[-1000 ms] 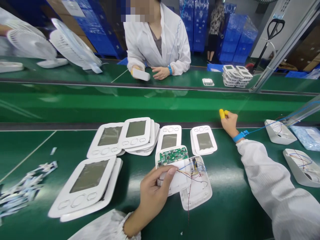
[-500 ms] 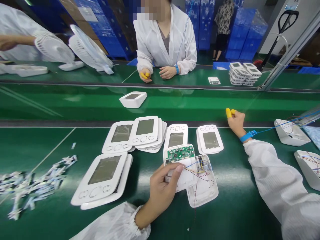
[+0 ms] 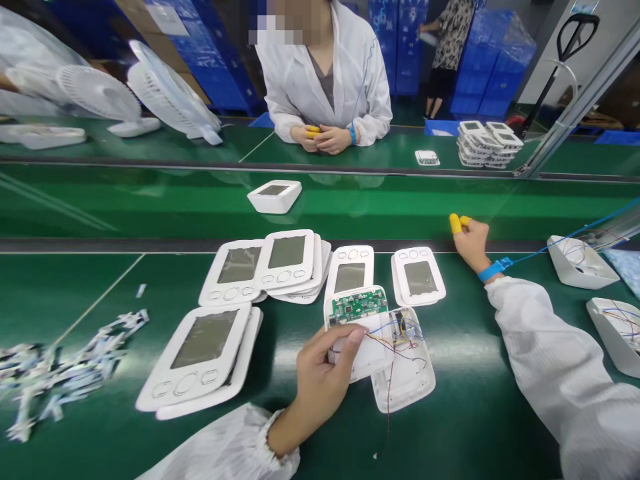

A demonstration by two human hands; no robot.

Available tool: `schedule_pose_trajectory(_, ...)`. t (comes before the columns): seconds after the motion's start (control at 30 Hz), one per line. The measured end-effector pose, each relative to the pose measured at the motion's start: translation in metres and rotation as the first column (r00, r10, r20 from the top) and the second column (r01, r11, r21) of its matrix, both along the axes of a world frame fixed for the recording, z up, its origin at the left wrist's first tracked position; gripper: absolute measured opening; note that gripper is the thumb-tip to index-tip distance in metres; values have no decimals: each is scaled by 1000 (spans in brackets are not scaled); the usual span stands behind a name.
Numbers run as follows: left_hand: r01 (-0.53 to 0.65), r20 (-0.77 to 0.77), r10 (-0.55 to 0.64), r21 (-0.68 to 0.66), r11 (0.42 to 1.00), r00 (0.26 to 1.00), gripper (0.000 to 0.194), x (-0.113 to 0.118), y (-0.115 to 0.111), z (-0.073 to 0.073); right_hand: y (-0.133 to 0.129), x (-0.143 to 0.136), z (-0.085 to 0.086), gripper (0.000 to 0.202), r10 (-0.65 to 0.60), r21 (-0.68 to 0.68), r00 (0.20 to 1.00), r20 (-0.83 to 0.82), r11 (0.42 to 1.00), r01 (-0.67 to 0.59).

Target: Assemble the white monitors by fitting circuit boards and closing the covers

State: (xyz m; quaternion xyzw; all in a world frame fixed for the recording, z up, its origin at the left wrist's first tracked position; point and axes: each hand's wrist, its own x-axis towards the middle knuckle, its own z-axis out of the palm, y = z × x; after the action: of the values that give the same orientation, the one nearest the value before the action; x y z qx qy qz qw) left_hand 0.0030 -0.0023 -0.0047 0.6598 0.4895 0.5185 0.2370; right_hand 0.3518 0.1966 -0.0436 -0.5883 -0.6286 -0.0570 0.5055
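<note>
My left hand (image 3: 327, 367) is closed in a pinch on thin coloured wires (image 3: 376, 333), over a white panel with a green circuit board (image 3: 359, 305) along its top. The wires run right into an open white housing (image 3: 404, 363) lying partly beside that panel. One dark red wire trails down onto the table. Away to the right, at the belt's near edge, my right hand (image 3: 471, 241) is closed, with yellow finger cots on two fingers and a blue wrist strap (image 3: 494, 270). Whatever its fingers may hold is hidden.
White display units (image 3: 203, 353) lie stacked left and behind; another pair (image 3: 419, 279) sits to the right. A white unit (image 3: 275, 197) rests on the green belt (image 3: 375, 207). Open housings (image 3: 617, 333) with wires stand far right. Pale strips (image 3: 75, 367) lie left. A co-worker (image 3: 325, 80) sits opposite.
The white unit on the belt has shifted slightly right. The co-worker's hands have come together. Both of my hands stay almost where they were; the view has shifted a little.
</note>
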Motion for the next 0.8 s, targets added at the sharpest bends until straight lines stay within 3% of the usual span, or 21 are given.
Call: schedule_pose_trajectory(0.8, 15, 8, -15, 26, 1000, 1000, 15, 1, -1, 2, -2, 0, 2, 63, -26, -27, 1000, -4, 999, 26)
